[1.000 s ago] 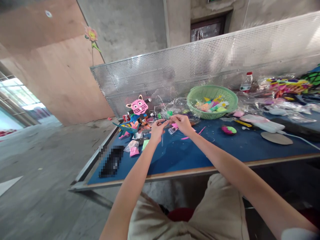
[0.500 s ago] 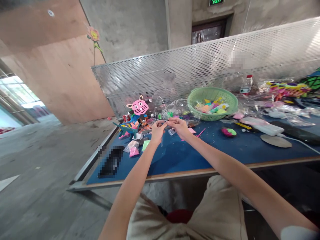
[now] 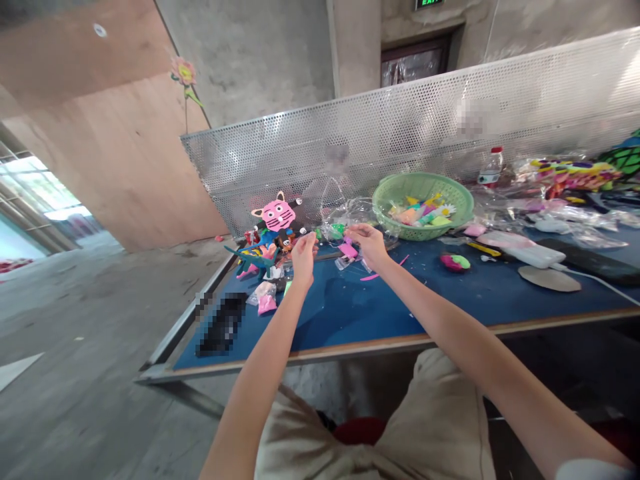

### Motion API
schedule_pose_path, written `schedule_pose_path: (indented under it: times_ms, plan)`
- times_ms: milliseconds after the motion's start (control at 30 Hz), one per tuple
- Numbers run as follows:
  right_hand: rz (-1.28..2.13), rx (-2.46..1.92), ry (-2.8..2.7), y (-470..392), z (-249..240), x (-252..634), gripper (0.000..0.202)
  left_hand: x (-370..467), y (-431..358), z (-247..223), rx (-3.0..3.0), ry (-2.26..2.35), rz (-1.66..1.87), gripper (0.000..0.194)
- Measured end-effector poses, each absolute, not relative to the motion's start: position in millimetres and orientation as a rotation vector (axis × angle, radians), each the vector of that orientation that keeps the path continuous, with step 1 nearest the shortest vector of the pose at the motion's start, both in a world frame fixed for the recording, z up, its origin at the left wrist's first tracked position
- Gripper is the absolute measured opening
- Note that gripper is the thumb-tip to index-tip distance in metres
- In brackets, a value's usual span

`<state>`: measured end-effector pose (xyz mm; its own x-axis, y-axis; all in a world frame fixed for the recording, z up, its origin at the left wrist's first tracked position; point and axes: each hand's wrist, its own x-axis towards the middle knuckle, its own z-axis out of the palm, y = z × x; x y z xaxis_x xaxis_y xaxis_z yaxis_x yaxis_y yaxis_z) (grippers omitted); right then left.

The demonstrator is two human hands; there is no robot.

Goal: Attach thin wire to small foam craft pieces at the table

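My left hand [image 3: 304,257] is raised over the blue table, fingers closed in a pinch; whatever lies between them is too small to make out. To its right, my right hand [image 3: 369,243] is also pinched, at the end of a thin pale wire [image 3: 326,193] that bends upward in a loop. A gap separates the two hands. Beyond the left hand stands a pink cat-faced figure [image 3: 278,215] among colourful clay figures. Below the right hand lie a pink packet [image 3: 348,249] and a thin pink strip [image 3: 373,277].
A green basket [image 3: 470,207] of coloured pieces stands behind on the right. Bagged pink clay [image 3: 267,305] and a pixelated dark object [image 3: 223,323] lie left. A magenta-green lump [image 3: 455,262], yellow cutter [image 3: 484,249] and white device [image 3: 537,253] lie right. A perforated metal panel [image 3: 280,143] borders the back.
My hands have parted from where they met. The left moved slightly left, the right moved right and a little up, and the wire loop shifted right with it.
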<state>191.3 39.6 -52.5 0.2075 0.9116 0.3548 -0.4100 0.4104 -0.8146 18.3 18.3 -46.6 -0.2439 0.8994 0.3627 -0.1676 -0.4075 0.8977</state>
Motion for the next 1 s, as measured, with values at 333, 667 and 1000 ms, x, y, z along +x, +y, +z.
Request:
schedule_pose_path:
  times_ms: [333,667,1000]
  plan:
    - [0.964,-0.675,-1.016,42,-52,204,0.039,7,28,-51,1.315,0.973,1.885,0.033]
    - [0.988,-0.671,-1.007,45,-59,198,0.046,2,15,-43,1.598,1.257,2.032,0.019]
    - [1.028,-0.655,-1.007,41,-58,196,0.042,2,18,-47,1.589,1.271,2.084,0.020]
